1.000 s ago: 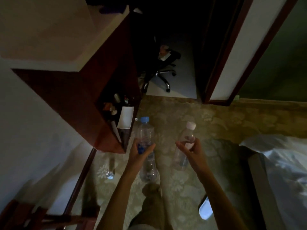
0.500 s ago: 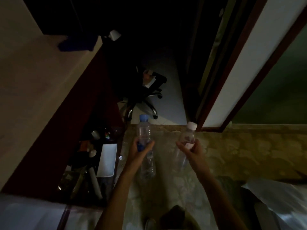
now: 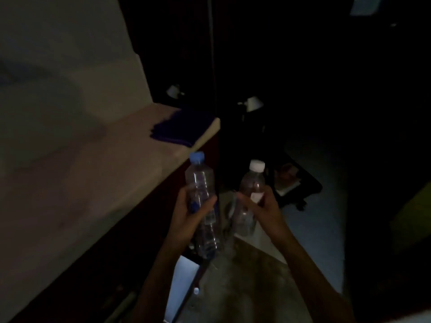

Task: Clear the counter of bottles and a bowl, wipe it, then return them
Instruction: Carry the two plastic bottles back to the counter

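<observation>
The room is dim. My left hand (image 3: 190, 215) grips a clear plastic bottle with a blue cap (image 3: 200, 176), held upright just off the counter's front edge. My right hand (image 3: 262, 207) grips a second clear bottle with a white cap (image 3: 253, 183), also upright, to the right of the first. The pale counter top (image 3: 88, 183) stretches along the left. A dark blue cloth (image 3: 182, 128) lies folded at its far end. No bowl is in view.
Below the counter is a dark red cabinet front (image 3: 121, 252) with an open shelf near the floor. A black swivel chair (image 3: 291, 183) stands beyond the bottles. Patterned floor (image 3: 245, 287) lies under my arms. The right side is too dark to read.
The view has lifted from the floor up to the counter top, and the cloth now shows closer. Both hands still hold their bottles, raised with the view beside the counter edge.
</observation>
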`<state>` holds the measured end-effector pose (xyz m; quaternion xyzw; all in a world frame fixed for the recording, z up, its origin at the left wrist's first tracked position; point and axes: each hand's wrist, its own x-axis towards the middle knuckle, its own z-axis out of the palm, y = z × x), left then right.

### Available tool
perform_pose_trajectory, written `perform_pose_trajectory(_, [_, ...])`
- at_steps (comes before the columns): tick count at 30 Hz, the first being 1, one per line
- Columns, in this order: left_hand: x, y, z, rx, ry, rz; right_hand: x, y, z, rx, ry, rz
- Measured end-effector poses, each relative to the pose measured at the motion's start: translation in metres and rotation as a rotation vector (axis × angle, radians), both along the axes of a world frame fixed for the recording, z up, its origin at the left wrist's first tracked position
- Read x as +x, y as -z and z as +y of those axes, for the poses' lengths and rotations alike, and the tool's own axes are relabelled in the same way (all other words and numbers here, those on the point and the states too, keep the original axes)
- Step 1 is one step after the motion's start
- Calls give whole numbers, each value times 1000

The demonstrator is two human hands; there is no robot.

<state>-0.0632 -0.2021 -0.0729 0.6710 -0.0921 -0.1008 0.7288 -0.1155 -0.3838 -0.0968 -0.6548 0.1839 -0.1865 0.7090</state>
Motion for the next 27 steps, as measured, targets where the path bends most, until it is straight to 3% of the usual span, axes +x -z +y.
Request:
perform_pose_trajectory(4, [68,-63,5,-72,-248,-106,106,-50,0,17,-188,-112])
perform_pose_trajectory(9, [164,-109,40,56,-438,-375,232,-88,13,-165,-338,-237])
perform_pose_trajectory(18, [357,-121,61,203,-675,-465,447,-141,31,-327,-477,-331])
perform_pose_trajectory(27, [460,-96,39,301,-805,-453,585,-114,52,-400,-643,-284])
